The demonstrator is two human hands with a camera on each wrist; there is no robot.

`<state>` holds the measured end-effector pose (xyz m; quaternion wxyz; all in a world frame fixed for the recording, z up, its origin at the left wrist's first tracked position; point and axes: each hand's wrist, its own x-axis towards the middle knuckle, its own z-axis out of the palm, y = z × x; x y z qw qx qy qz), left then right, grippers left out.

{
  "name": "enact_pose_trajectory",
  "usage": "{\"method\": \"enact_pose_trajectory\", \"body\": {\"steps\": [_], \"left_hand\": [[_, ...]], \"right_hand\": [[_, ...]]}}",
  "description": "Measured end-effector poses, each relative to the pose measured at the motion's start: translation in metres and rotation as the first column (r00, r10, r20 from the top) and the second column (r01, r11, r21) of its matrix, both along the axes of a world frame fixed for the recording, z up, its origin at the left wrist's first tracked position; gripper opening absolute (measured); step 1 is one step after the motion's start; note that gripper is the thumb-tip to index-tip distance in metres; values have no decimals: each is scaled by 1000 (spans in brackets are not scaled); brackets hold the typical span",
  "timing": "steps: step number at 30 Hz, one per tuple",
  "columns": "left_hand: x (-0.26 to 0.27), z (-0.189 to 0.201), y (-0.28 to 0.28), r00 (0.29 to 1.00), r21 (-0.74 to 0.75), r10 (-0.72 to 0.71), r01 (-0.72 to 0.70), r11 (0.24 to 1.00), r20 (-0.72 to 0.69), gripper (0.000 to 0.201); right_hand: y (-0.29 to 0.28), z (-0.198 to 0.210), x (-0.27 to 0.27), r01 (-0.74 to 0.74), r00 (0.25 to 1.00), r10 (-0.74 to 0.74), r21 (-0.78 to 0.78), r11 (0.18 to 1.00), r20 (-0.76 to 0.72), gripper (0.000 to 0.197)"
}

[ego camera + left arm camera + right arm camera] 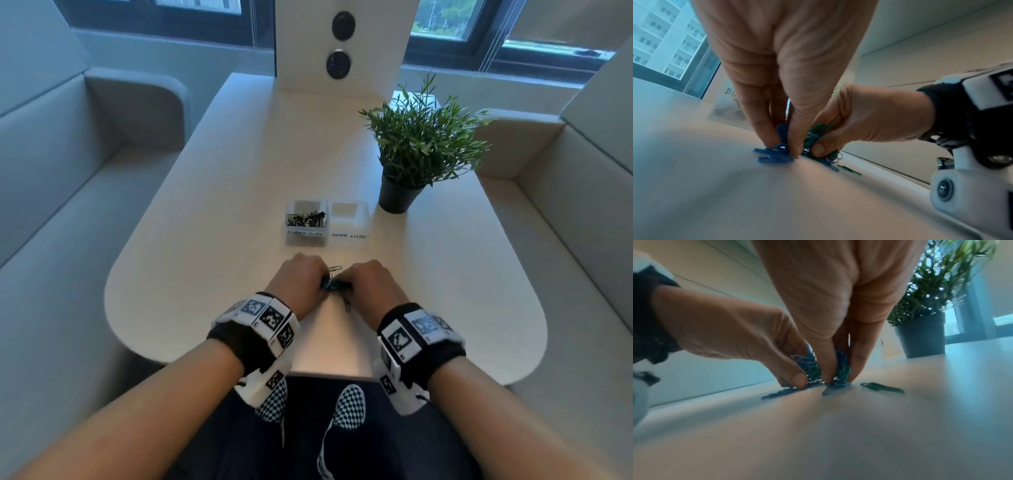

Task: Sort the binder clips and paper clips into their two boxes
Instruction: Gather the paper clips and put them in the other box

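A heap of blue and green paper clips (337,285) lies on the table between my two hands. My left hand (303,279) pinches a bunch of the blue paper clips (777,154) against the tabletop. My right hand (371,282) pinches another bunch of blue and green ones (841,369). One loose green clip (881,387) lies just beyond the heap, another (347,304) on its near side. Behind the hands stand two small boxes: the binder clips box (306,236) on the left holds black binder clips (306,219). To its right, the paper clips box (349,222) looks empty.
A potted plant (399,197) stands right of the boxes. A white upright panel (339,44) rises at the table's far end. Grey sofas (68,171) flank the rounded table (205,205) on both sides.
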<state>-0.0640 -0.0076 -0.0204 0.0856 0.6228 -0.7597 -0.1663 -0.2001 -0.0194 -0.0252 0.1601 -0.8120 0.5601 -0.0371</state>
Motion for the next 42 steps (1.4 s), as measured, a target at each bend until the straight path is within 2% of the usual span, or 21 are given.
{"method": "enact_pose_trajectory", "body": {"steps": [3,13,18,22,24,26,29,31,35,42], "left_hand": [[-1,2,2,999,14,19,-19,1000,-40,21],[4,3,6,991,35,67,-63,997,-115,21],[5,3,3,985,61,89,-80,995,-148,22],[3,-1,2,984,94,96,-82,992,-150,21],[1,-2,2,986,105,95,-80,991,-140,20],[0,-2,1,986,100,90,-77,992,-137,19],[-1,-1,2,988,90,74,-61,994,-139,18],[0,1,3,987,73,61,-51,996,-146,18],[1,7,4,988,45,39,-33,998,-148,19],[1,9,-2,988,50,36,-28,998,-150,16]], "right_hand": [[-1,0,-4,60,993,-62,16,998,105,15],[-5,0,-19,197,934,-198,34,980,297,18],[-24,21,-23,238,898,-231,28,971,376,16],[-63,49,-16,293,869,-223,-96,951,441,18],[-86,57,-6,277,897,-204,-138,951,393,18],[-103,53,4,231,941,-184,-141,963,286,20],[-114,41,12,145,982,-134,-80,986,131,19],[-116,38,11,127,989,-122,-55,990,81,18],[-115,35,5,174,977,-166,-56,983,135,32],[-99,34,-1,204,940,-150,-155,967,306,29]]}}
